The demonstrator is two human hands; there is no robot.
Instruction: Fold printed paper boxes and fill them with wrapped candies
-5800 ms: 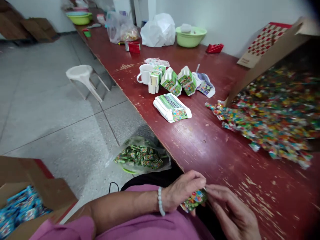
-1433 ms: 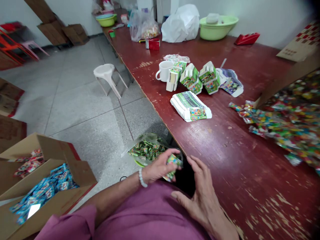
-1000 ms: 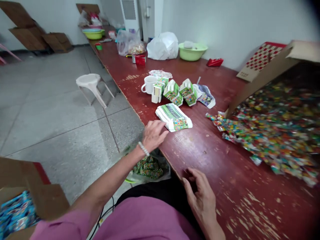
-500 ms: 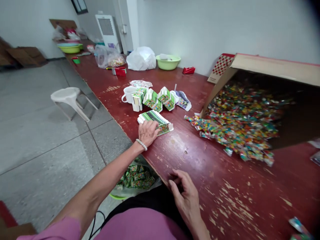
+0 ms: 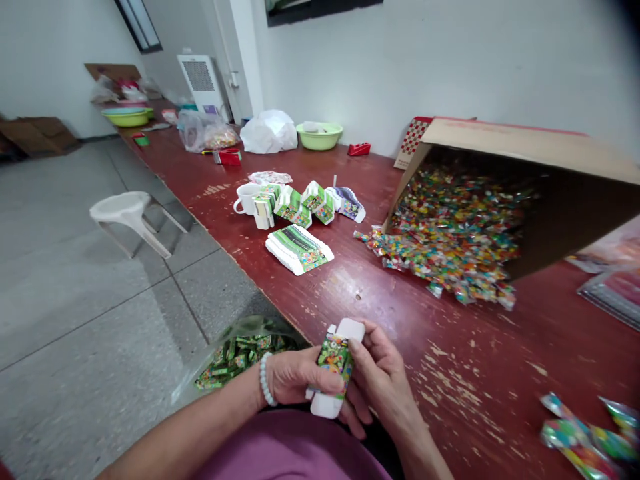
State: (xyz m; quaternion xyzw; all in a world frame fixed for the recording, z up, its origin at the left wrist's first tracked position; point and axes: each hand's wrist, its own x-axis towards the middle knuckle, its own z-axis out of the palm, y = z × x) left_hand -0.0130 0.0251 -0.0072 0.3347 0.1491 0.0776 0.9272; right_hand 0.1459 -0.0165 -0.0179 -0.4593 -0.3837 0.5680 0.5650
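Between my two hands, close to the table's front edge, is a small green printed cardboard box (image 5: 334, 360), its white end flaps standing out at both ends. My left hand (image 5: 300, 377), with a beaded bracelet at the wrist, grips the lower left part with its thumb across the front. My right hand (image 5: 383, 367) pinches the upper right side near the top flap. A stack of flat green boxes (image 5: 299, 249) lies farther up the table. Behind it are a few bundles of flat green boxes (image 5: 293, 207) beside a white mug (image 5: 246, 199).
An open carton (image 5: 545, 143) on its side spills wrapped candies (image 5: 450, 247) to the right. Several candy packets (image 5: 575, 433) lie at the lower right. Below the table edge, a plastic bag holds small green boxes (image 5: 240, 357). A white stool (image 5: 123, 208) stands on the floor.
My left hand has left the flat stack and come back towards my body with a box, now opened out. My right hand has closed on the same box.
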